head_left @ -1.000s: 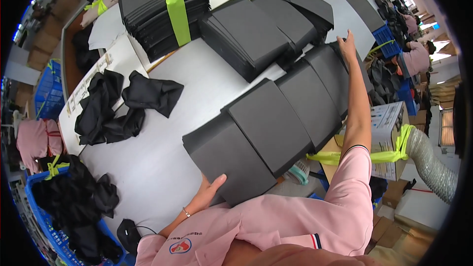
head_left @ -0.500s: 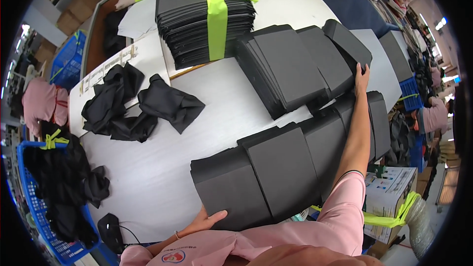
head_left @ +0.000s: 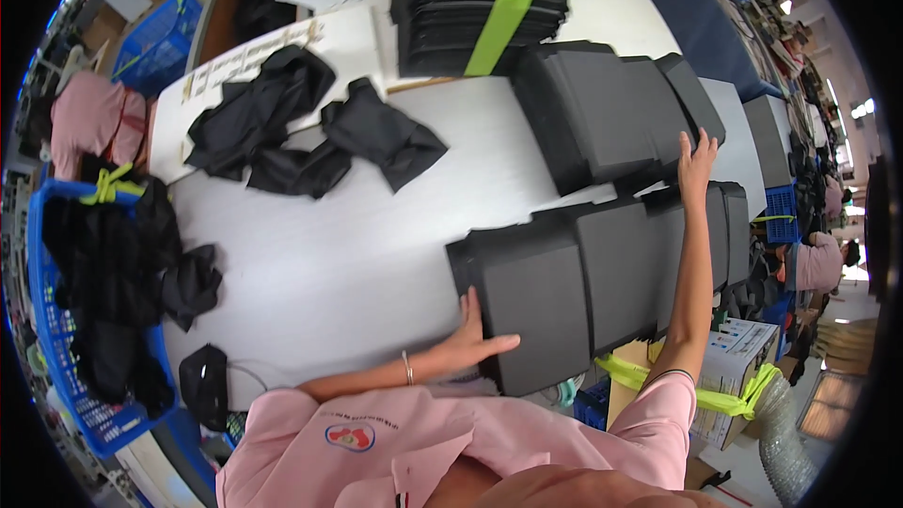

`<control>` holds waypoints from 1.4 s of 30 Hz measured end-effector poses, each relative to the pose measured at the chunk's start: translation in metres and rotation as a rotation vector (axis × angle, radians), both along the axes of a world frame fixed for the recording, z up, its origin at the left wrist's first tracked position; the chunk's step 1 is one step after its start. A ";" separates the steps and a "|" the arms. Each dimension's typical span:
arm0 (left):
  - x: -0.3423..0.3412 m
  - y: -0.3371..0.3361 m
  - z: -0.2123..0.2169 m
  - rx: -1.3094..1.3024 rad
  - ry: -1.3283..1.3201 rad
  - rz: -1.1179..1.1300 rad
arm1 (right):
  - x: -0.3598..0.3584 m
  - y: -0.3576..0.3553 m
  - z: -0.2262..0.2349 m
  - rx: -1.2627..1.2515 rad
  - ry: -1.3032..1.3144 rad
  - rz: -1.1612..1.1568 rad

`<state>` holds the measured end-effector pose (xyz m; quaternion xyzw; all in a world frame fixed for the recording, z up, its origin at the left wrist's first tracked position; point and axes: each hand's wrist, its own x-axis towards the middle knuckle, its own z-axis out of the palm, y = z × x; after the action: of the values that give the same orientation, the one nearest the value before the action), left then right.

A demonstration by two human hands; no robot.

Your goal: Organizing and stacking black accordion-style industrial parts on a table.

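Since a moment ago the left hand [head_left: 475,339] has slid flat onto the near end of the black stack row [head_left: 602,273], centre-right, while the right hand [head_left: 696,158] presses open against its far end.

Matt black foam sheets [head_left: 602,263]

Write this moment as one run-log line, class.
left hand: flat on near stack | right hand: on far stack | white table
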<state>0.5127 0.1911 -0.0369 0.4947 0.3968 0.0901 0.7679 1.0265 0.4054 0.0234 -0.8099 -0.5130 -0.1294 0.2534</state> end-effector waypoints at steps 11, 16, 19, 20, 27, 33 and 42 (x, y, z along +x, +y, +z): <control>-0.187 0.007 0.019 0.258 -0.020 -0.064 | -0.378 -0.189 0.071 -0.318 -0.015 0.663; -0.269 -0.034 0.048 0.460 0.244 -0.019 | -0.450 -0.238 0.056 -0.443 0.090 0.758; -0.323 -0.067 0.048 0.575 0.308 0.132 | -0.487 -0.255 0.049 -0.602 0.153 0.872; -0.347 -0.075 0.040 0.692 0.418 0.195 | -0.491 -0.262 0.042 -0.627 0.138 0.898; -0.491 -0.109 0.004 0.972 0.981 0.388 | -0.517 -0.296 0.026 -0.760 0.151 0.905; -0.480 -0.108 -0.009 0.904 0.873 0.425 | -0.514 -0.239 0.060 -0.714 0.157 0.889; -0.420 -0.096 -0.014 0.806 0.665 0.238 | -0.409 -0.023 0.088 -0.113 0.181 0.750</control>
<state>0.0928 0.0954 -0.0512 0.7037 0.6061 0.1600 0.3344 0.6179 0.3828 0.1109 -0.5869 -0.7554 0.0726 0.2821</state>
